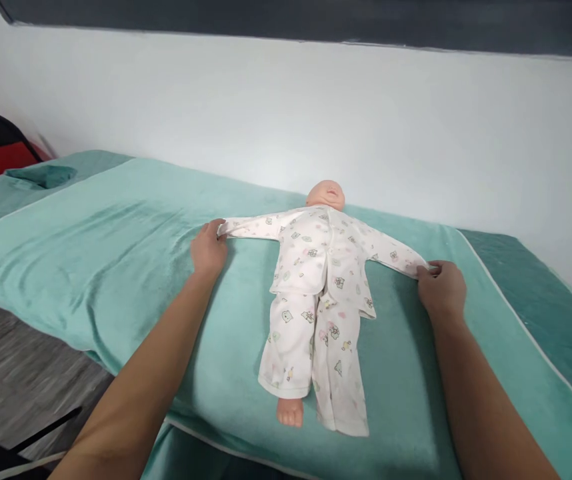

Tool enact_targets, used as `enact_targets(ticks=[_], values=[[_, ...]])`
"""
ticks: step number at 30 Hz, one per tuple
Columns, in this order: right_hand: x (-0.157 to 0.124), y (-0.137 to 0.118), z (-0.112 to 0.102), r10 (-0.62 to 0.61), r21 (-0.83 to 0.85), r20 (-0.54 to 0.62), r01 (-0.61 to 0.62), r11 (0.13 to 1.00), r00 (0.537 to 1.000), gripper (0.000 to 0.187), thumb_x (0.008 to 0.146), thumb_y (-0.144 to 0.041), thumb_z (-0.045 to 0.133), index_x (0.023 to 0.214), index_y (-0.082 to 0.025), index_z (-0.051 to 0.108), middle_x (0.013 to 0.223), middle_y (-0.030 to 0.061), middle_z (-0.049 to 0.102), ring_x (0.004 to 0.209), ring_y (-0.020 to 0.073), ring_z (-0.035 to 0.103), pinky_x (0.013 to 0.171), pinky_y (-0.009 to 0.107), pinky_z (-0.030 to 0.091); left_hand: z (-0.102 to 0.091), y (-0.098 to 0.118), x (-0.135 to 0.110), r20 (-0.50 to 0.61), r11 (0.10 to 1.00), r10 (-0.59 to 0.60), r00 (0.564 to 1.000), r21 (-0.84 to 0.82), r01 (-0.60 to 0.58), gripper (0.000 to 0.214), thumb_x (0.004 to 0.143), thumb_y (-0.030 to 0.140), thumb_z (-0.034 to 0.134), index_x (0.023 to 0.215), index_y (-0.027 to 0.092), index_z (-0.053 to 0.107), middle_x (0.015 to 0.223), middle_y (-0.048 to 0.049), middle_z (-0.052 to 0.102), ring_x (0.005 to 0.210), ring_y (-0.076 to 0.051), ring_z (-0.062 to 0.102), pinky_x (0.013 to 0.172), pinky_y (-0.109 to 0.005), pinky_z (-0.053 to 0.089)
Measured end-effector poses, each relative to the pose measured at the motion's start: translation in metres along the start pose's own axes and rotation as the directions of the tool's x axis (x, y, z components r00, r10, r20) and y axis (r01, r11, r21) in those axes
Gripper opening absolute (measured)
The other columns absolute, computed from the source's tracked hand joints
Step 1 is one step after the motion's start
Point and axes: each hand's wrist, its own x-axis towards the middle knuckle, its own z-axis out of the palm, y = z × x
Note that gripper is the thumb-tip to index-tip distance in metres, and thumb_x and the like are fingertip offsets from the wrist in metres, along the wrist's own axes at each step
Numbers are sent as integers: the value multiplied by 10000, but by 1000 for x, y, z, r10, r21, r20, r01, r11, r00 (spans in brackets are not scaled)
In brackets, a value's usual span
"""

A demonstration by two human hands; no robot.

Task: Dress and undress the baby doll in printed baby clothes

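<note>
"Head view, the sole view on file. State the position of the doll point(319, 194)."

"It lies on its back on a green cloth point(131, 233), its head near the white wall point(246, 100). It wears a patterned jacket point(302, 257) and matching trousers point(291, 333). One bare foot point(290, 413) shows below a trouser leg; the other is not visible."

"Condition of the fingers?"

"On the left hand point(209, 248) they are clamped on the end of one sleeve point(256, 227). On the right hand point(443, 287) they pinch the end of the opposite sleeve point(396, 257). I cannot tell whether the doll's own hands are inside the gripped ends."

"Reason for that hold?"

"In my judgement, gripping both ends at once draws the sleeves out straight and keeps the body centred between the two hands. Lying face up, the doll presents the jacket front to the wearer."

"Direction and long axis?"

"The long axis runs from the wall towards the wearer, head at the far end, legs at the near end, slightly apart. The sleeves extend crosswise: the left hand's nearly level, the right hand's slanting towards the wearer."
</note>
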Motion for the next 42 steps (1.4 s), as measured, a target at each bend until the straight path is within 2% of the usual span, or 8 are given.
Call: enact_targets(ticks=[6, 9, 11, 15, 29, 35, 38, 42], values=[[-74, -38, -16, -385, 265, -180, 421, 867, 905, 171, 884, -314, 581, 999, -192, 615, 1041, 118, 637, 1039, 268, 587, 956, 457, 462, -20, 22, -35, -125, 985, 50, 991, -158, -70, 330, 862, 153, 495, 1164, 178, 626, 1112, -119, 625, 993, -234, 620, 922, -387, 504], [-146, -58, -35, -535, 501, 1, 462, 731, 845, 122, 925, -269, 592, 1040, -232, 604, 1038, 68, 656, 998, 226, 624, 902, 408, 503, -43, 38, -91, 30, 952, 112, 993, -289, -99, 226, 900, 209, 499, 1090, 198, 621, 971, -53, 655, 881, -190, 622, 838, -331, 509], [-190, -64, -50, -689, 632, 132, 475, 613, 713, 164, 933, -204, 578, 1086, -259, 599, 1079, 53, 670, 1027, 210, 635, 907, 392, 512, -61, 46, -138, 200, 932, 179, 963, -349, -100, 158, 896, 183, 497, 991, 212, 620, 922, -29, 660, 861, -177, 620, 812, -312, 496], [-247, -70, -74, -778, 583, 168, 575, 574, 606, 232, 877, -152, 624, 1081, -250, 578, 1025, 38, 688, 1054, 229, 625, 1060, 481, 428, -92, 53, -217, 327, 910, 259, 909, -399, -116, 237, 888, 147, 512, 1079, 245, 614, 1102, -37, 686, 1065, -202, 625, 938, -358, 468], [-274, -101, -78, -695, 402, 89, 612, 681, 714, 181, 826, -99, 540, 876, -270, 576, 971, 27, 682, 1031, 263, 631, 1124, 621, 348, -107, 76, -256, 327, 821, 88, 941, -558, 117, 82, 827, 244, 613, 869, 315, 613, 904, -34, 660, 860, -244, 640, 794, -403, 496], [-288, -93, -94, -753, 413, 69, 668, 619, 655, 172, 841, -115, 542, 920, -264, 576, 992, 35, 704, 1047, 261, 663, 1125, 592, 384, -120, 62, -277, 305, 814, 63, 950, -566, 128, 118, 829, 228, 598, 899, 322, 603, 917, -40, 626, 860, -256, 622, 749, -396, 493], [-288, -76, -88, -761, 371, 117, 682, 630, 638, 163, 903, -149, 548, 1015, -259, 591, 1109, 80, 681, 1112, 289, 649, 1033, 575, 485, -120, 55, -274, 364, 821, 107, 925, -557, 124, 90, 870, 255, 569, 919, 317, 613, 966, -57, 625, 913, -267, 618, 816, -430, 488], [-284, -47, -80, -664, 344, 104, 600, 722, 740, 214, 951, -263, 584, 1165, -254, 565, 1113, 125, 642, 999, 272, 669, 749, 409, 604, -116, 51, -260, 325, 781, 15, 945, -594, 193, 94, 922, 342, 535, 868, 290, 592, 1069, -76, 620, 1043, -288, 594, 913, -464, 463]])
